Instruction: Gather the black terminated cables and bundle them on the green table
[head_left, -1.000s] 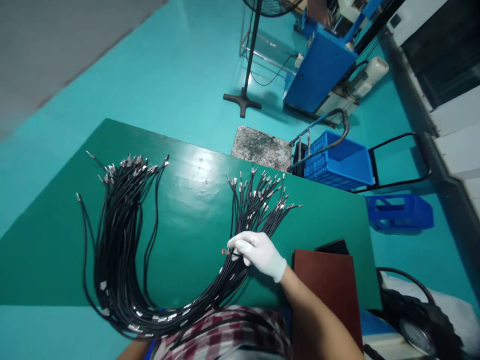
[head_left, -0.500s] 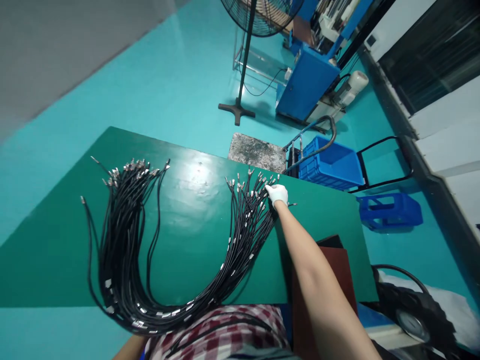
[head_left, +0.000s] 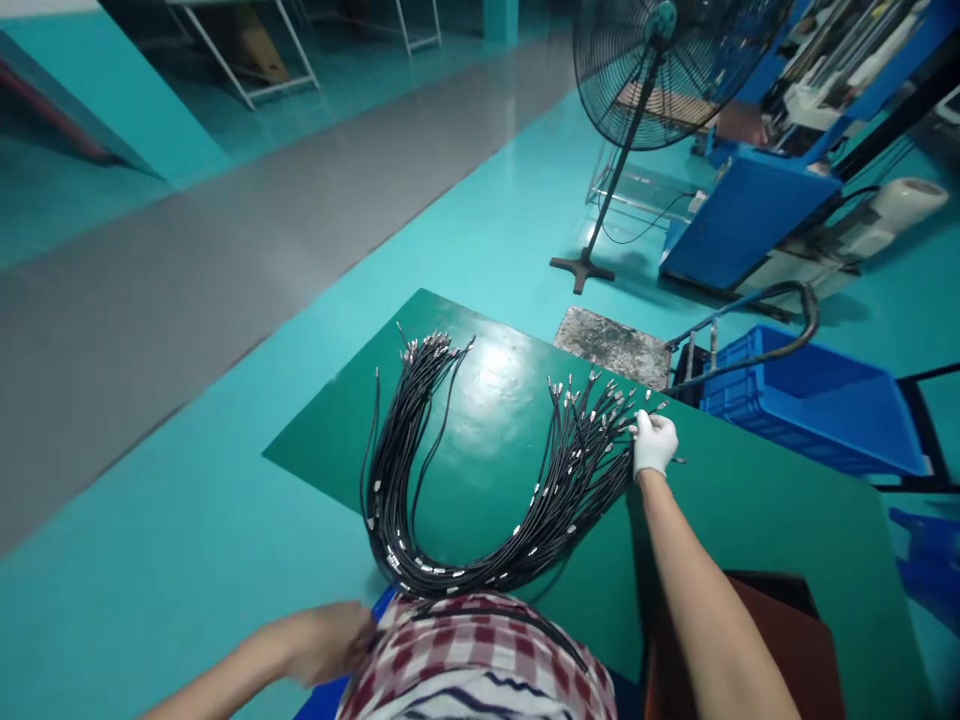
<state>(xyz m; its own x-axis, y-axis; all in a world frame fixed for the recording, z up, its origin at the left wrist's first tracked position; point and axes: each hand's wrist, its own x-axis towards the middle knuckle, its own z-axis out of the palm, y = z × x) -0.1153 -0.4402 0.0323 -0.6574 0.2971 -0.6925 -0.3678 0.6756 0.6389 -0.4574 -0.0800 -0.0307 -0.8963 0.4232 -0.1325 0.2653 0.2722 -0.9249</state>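
A large bundle of black cables (head_left: 390, 440) with metal end fittings and small white tags lies in a U shape on the green table (head_left: 480, 480). The bend of the U hangs over the table's near edge, against my checked clothing. My right hand (head_left: 654, 442), in a white glove, is at the right-hand cable ends, its fingers pinched on a black cable there. My left hand (head_left: 337, 640) is low at the left of my waist, beside the bend of the bundle. Its fingers are blurred and partly hidden, so what they touch does not show.
A brown board or box (head_left: 780, 640) sits at the table's right side. Beyond the far edge stand a hand cart (head_left: 615, 345), a blue crate (head_left: 817, 400), a large black fan (head_left: 652, 80) and a blue machine (head_left: 750, 215). Blue-green floor surrounds the table.
My view has tilted up and left, showing more floor at the left. My left hand has come into sight beside my waist. The right hand remains at the right-hand cable ends.
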